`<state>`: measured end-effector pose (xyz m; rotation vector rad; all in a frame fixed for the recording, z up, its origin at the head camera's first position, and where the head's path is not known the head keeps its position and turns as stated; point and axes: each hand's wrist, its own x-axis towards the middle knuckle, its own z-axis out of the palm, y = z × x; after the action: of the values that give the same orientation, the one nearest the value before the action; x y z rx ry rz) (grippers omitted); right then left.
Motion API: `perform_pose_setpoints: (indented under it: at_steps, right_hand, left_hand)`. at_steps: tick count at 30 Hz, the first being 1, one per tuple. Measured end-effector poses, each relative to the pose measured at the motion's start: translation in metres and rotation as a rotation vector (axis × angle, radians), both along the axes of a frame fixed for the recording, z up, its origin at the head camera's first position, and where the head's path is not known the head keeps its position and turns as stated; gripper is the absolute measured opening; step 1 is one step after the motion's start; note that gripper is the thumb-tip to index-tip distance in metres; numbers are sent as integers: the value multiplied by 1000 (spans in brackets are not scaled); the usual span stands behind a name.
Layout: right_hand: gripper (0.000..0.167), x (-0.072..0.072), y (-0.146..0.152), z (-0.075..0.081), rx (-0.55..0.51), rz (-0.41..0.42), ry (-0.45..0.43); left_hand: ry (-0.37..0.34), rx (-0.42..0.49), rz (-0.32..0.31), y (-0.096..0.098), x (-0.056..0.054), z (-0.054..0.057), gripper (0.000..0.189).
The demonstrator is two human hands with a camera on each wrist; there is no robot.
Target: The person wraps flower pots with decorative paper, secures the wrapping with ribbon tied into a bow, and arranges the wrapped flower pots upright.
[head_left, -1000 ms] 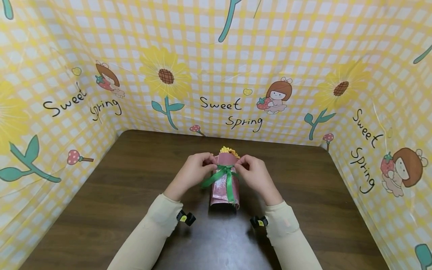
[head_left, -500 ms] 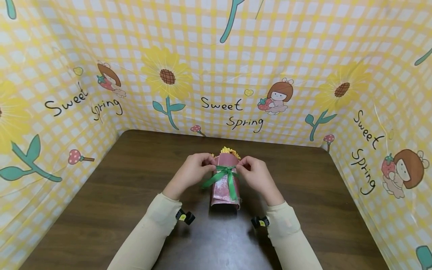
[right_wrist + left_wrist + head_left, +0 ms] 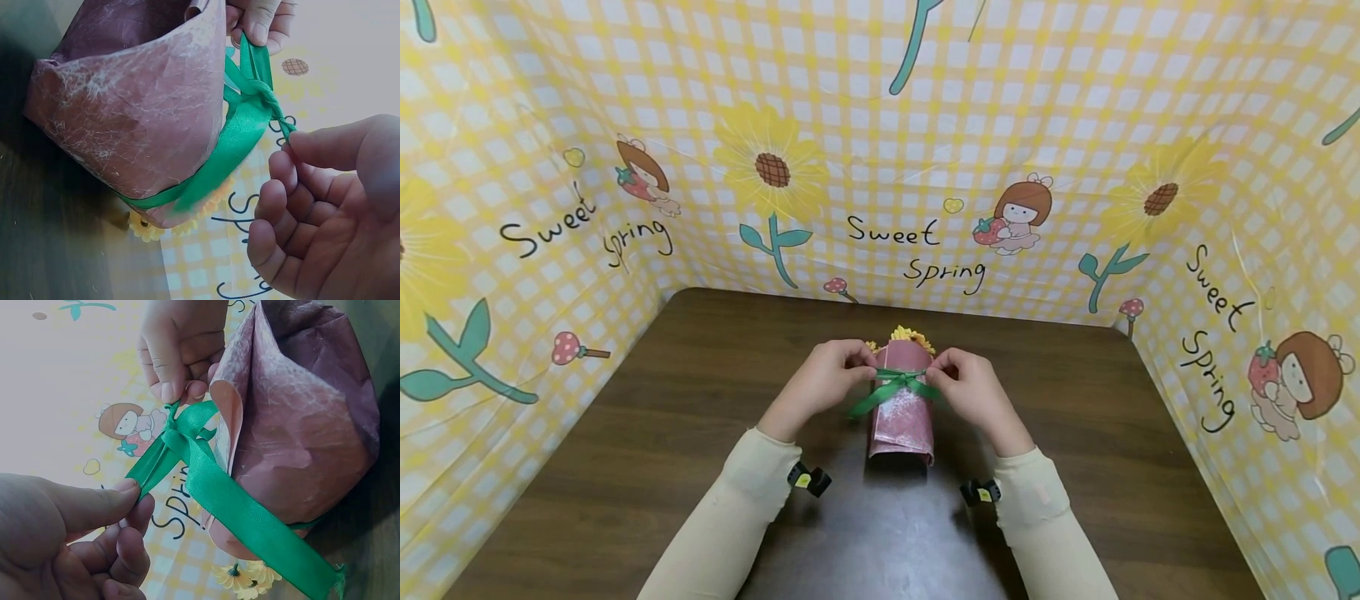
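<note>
A bouquet of yellow flowers (image 3: 912,335), wrapped in crinkled pink paper (image 3: 904,425), lies on the table between both hands. Round its upper part runs a green satin ribbon (image 3: 256,519), knotted at the front. My left hand (image 3: 831,379) pinches a folded loop of the ribbon between thumb and index finger. On the other side of the knot, my right hand (image 3: 967,387) pinches a narrow, twisted piece of ribbon with thumb and forefinger. One loose tail hangs across the paper in the left wrist view. Most of the flowers are hidden behind the wrapping.
The dark wooden table (image 3: 700,467) extends around the bouquet. A yellow checked cloth (image 3: 880,167) with printed flowers and lettering walls it in at the back and both sides. Small black cameras (image 3: 811,480) sit on both wrists.
Both hands have drawn slightly apart, pulling the ribbon outward at the knot. The ribbon tail that hung down the front has swung up to the right. The bouquet has barely moved.
</note>
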<state>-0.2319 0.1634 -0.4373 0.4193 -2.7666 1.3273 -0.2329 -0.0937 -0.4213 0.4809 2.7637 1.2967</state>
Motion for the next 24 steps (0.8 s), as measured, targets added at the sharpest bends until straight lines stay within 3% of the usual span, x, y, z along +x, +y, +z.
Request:
perform_pose_setpoints:
  at_steps: [24]
  right_hand:
    - [11,-2,3,-2,27,15,-31]
  left_hand:
    - [-51,-15,3,-6,-2,1,6]
